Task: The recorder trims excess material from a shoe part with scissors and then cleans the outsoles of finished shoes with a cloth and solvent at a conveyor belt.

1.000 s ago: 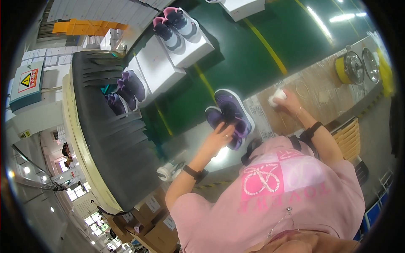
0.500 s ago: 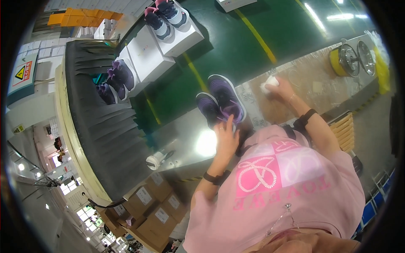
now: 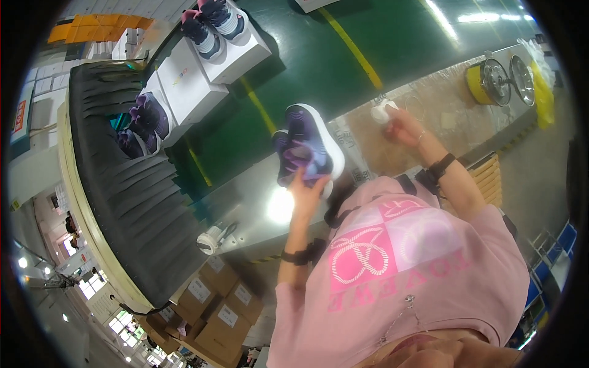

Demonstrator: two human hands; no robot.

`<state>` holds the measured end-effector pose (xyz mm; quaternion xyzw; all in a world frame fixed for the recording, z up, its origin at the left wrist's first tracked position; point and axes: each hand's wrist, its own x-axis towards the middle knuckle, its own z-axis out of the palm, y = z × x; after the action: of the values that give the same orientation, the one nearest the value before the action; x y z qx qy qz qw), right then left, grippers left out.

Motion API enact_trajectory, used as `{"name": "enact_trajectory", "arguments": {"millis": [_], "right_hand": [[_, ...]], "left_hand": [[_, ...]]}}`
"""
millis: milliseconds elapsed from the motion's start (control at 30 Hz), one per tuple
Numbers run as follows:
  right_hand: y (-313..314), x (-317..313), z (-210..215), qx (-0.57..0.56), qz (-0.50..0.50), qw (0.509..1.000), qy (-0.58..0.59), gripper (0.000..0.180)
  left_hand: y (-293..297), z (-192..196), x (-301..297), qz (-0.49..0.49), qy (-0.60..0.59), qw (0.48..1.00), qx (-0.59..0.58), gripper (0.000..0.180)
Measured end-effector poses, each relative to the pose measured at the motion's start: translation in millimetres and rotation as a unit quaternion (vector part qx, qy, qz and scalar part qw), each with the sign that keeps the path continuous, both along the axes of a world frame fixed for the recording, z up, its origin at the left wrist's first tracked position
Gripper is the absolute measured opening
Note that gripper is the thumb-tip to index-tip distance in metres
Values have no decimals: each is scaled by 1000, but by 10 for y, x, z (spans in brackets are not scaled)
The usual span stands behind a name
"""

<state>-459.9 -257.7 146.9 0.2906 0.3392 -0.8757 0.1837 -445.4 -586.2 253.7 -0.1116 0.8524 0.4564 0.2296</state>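
At the bench edge in front of me, a dark purple sneaker [image 3: 314, 136] with a thick white sole leans on its side. My left hand [image 3: 307, 191] grips it near the heel opening, thumb and fingers closed round the collar. Its mate [image 3: 280, 147] is just to the left, partly covered by the held shoe. Off to the right, my right hand [image 3: 406, 127] is closed on a crumpled white wad [image 3: 381, 111], held over the brown covered part of the bench. Whether the wad is cloth or paper I cannot tell.
Beyond the bench runs a green conveyor belt [image 3: 294, 61] with yellow stripes. White shoe boxes [image 3: 191, 86] and more sneakers [image 3: 205, 30] ride on it, near a black-curtained tunnel [image 3: 123, 196]. At right stands a yellow-sided metal pot [image 3: 488, 83]; cartons [image 3: 215, 306] are stacked at lower left.
My left hand has closed on the right-hand sneaker and tipped it, so more of its white sole side shows. My right hand still holds the white wad. The whole view has shifted slightly.
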Motion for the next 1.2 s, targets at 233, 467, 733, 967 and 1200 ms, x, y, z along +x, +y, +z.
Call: {"name": "enact_trajectory", "arguments": {"millis": [233,467,733,967,1200], "right_hand": [[-226,-97,176,-45,11,999,10,24],[-542,-263,70,123,134,983,-2,32],[-1609,-283,817,428,300,770,367,48],[-1293,-533,158,462,189,841,210,45],[-1755,-326,762,408,359,716,438,45]], "left_hand": [[-125,131,40,203,-36,839,504,93],[-47,-349,238,524,-172,655,517,64],[-232,-801,440,433,-184,696,542,76],[-267,-974,538,407,-164,692,573,75],[-341,-1005,512,379,-174,666,619,64]]}}
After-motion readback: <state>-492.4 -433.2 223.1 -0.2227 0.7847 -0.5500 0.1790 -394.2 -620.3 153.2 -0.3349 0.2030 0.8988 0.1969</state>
